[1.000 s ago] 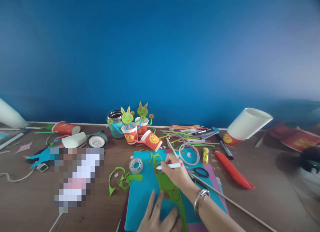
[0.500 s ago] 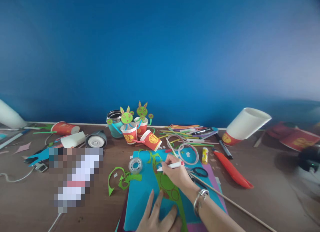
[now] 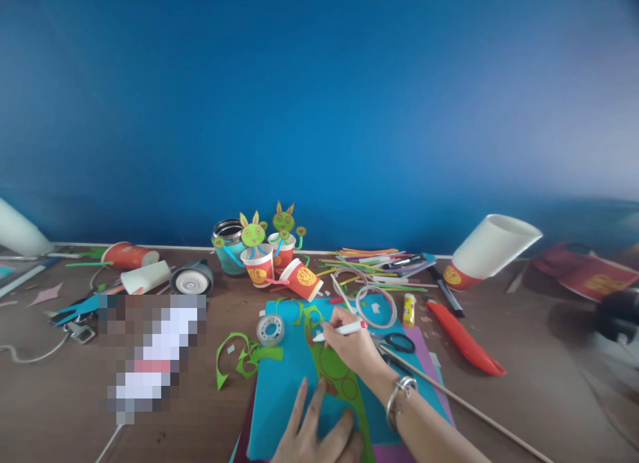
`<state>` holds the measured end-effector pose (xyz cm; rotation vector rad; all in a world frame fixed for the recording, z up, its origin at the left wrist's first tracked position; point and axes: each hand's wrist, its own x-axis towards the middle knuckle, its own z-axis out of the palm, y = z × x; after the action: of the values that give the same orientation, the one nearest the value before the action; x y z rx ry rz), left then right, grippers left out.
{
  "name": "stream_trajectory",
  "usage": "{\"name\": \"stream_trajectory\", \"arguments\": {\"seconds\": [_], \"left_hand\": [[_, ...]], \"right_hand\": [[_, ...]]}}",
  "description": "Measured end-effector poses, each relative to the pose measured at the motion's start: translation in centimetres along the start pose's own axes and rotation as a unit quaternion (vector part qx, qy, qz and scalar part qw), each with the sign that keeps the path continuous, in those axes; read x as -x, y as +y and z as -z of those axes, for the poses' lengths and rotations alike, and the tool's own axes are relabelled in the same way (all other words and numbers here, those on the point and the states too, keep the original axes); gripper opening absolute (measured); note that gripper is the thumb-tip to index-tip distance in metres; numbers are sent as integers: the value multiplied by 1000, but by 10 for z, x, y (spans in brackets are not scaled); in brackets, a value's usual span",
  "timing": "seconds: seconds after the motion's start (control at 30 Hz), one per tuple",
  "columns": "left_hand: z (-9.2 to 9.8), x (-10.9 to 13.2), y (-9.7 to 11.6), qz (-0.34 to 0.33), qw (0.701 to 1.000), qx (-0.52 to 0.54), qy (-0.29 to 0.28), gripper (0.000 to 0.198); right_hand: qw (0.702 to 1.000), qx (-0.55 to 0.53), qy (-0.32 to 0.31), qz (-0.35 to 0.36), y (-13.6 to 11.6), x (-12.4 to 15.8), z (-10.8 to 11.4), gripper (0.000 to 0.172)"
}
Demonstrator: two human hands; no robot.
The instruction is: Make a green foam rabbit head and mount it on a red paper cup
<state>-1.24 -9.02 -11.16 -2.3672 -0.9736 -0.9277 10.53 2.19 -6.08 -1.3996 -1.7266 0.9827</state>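
My right hand [image 3: 352, 343], with a silver bangle at the wrist, grips a white marker [image 3: 344, 330] with a red end. Its tip is over the upper part of a green paper strip [image 3: 337, 366], which bears drawn ovals and circles. My left hand [image 3: 319, 433] lies with spread fingers on the strip's lower left edge and on the blue sheet [image 3: 279, 396] beneath. A tape roll [image 3: 270, 330] sits on the sheet's left edge. Black-handled scissors [image 3: 399, 343] lie right of my right hand, close to a thin wooden stick [image 3: 459, 400].
Two paper-cup rabbit figures [image 3: 257, 260] stand at the back beside a teal flask [image 3: 229, 253]. Green scraps [image 3: 244, 360] lie left of the sheet. Coloured pipe cleaners [image 3: 369, 260], a glue stick [image 3: 409, 310], a red tapered object [image 3: 464, 336] and a tilted white-and-red cup [image 3: 492, 253] lie right.
Hardly anything differs. Both hands, the marker and the green strip keep nearly the same places.
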Motion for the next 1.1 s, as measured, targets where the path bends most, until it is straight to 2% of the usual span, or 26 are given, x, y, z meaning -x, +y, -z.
{"name": "stream_trajectory", "arguments": {"seconds": [0.13, 0.27, 0.5, 0.63, 0.8, 0.93, 1.03, 1.1], "left_hand": [[2, -4, 0, 5, 1000, 6, 9, 12], [4, -6, 0, 11, 1000, 10, 11, 11], [1, 1, 1, 10, 1000, 9, -3, 11], [0, 2, 2, 13, 1000, 7, -4, 10], [-3, 5, 3, 15, 1000, 20, -7, 12], [-5, 12, 0, 53, 998, 27, -11, 15], [-3, 9, -4, 36, 998, 31, -45, 19], [1, 1, -8, 25, 998, 48, -17, 9]], "right_hand": [[1000, -15, -18, -19, 0, 0, 1, 24], [1000, -15, -5, -4, -2, 0, 1, 25], [999, -20, -16, -23, -1, 1, 0, 24], [1000, -26, -11, -8, -2, 1, 0, 25], [998, -64, -13, -22, -2, 1, 1, 24], [984, -167, -8, -61, -1, 0, 5, 21], [957, -282, 22, -65, -5, -3, 12, 26], [944, -322, 46, -47, -10, -3, 18, 30]]}}
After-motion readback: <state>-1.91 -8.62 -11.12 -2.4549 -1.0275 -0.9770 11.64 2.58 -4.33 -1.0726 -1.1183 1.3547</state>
